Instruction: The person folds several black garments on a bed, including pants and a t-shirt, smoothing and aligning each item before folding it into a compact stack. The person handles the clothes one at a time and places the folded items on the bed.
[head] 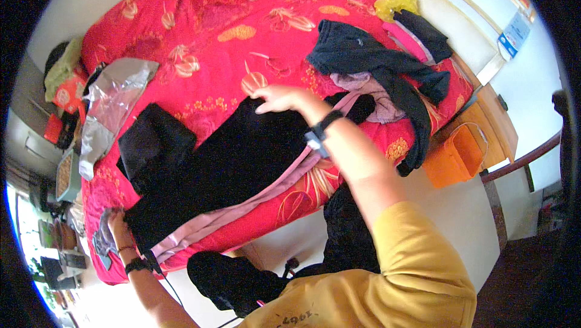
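A long black garment [227,164], probably trousers, lies spread along the front of the bed. My right hand [279,99] is at its upper edge, thumb and fingers around the dark cloth; blur hides how firmly they hold it. At the garment's lower left end is my left hand [119,228], beside a bunched grey-blue cloth [105,232]. Its fingertips are partly hidden, so its grip is unclear. A mauve cloth [236,210] shows along the garment's front edge. Against its left part rests a folded black garment [156,144].
Red floral bedding [254,10] covers the bed. Dark blue clothing [363,51] and a pinkish knit [386,101] lie at the right, near a folded pile [420,33] and yellow bag [397,5]. Clear plastic [120,96] lies left. An orange bin [454,158] stands beyond the bed's right end.
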A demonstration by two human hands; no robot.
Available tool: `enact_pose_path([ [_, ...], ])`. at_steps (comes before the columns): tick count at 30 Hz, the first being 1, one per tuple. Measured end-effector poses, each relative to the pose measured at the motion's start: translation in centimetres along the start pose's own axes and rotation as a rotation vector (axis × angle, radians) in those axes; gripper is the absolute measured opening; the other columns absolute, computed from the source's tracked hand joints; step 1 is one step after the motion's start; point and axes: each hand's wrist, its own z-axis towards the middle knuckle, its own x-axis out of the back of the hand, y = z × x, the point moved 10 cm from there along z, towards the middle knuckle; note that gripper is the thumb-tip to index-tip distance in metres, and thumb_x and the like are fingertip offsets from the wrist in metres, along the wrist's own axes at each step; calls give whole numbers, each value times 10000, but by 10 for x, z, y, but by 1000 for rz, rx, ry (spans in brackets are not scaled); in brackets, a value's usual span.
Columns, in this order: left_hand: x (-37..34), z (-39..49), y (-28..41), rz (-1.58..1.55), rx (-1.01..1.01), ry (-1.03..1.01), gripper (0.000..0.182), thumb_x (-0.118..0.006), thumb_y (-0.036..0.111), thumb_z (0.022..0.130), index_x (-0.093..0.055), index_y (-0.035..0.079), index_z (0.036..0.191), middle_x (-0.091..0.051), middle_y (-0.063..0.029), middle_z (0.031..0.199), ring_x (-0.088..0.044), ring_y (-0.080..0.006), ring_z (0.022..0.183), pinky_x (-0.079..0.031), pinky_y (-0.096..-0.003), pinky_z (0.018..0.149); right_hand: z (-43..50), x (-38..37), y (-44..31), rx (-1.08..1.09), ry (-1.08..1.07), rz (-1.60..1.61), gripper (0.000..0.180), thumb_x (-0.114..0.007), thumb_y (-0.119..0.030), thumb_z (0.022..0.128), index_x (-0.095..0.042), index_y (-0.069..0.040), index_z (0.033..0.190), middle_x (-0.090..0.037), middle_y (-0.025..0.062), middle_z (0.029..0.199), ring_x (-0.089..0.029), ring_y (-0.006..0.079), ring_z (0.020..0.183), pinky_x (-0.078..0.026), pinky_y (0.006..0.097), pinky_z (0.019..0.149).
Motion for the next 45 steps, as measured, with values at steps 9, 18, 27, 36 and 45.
enact_pose_path([
  [9,-157,7,352,-396,-146,-526,298,-635,157,893,-642,-5,1143,-669,-43,1008,-596,-118,878,-479,-254,742,-293,153,190,-737,968,-99,253,-503,-207,890,-672,-23,932,-672,220,940,-662,348,896,-495,428,763],
  [18,-407,-68,499,-92,-227,-506,483,-551,378,942,-569,31,1278,-533,-108,1347,-466,-220,1268,-312,-480,1068,-305,64,182,-566,463,624,669,-629,1,747,-465,-64,1393,-620,64,1050,-603,152,827,-500,256,692],
  [27,-444,-101,491,455,-261,-447,842,-468,653,892,-228,158,1529,-145,-89,1609,-76,-297,1488,-39,-635,1134,-309,155,20,-13,992,-574,383,-667,10,603,-640,-153,948,-539,72,879,-549,329,907,-428,426,824],
  [36,-437,-109,502,533,-282,-431,858,-491,664,866,-295,129,1507,-198,-115,1592,-119,-310,1480,-73,-630,1135,-394,68,143,-447,881,145,239,-581,8,797,-605,-41,1030,-590,156,1101,-574,366,1049,-472,395,906],
  [45,-435,-110,505,549,-295,-467,935,-461,740,839,-247,142,1526,-149,-109,1607,-84,-317,1485,-70,-645,1128,-311,99,123,-337,748,-444,540,-750,-256,796,-529,21,1204,-606,237,1153,-574,419,1094,-448,443,963],
])
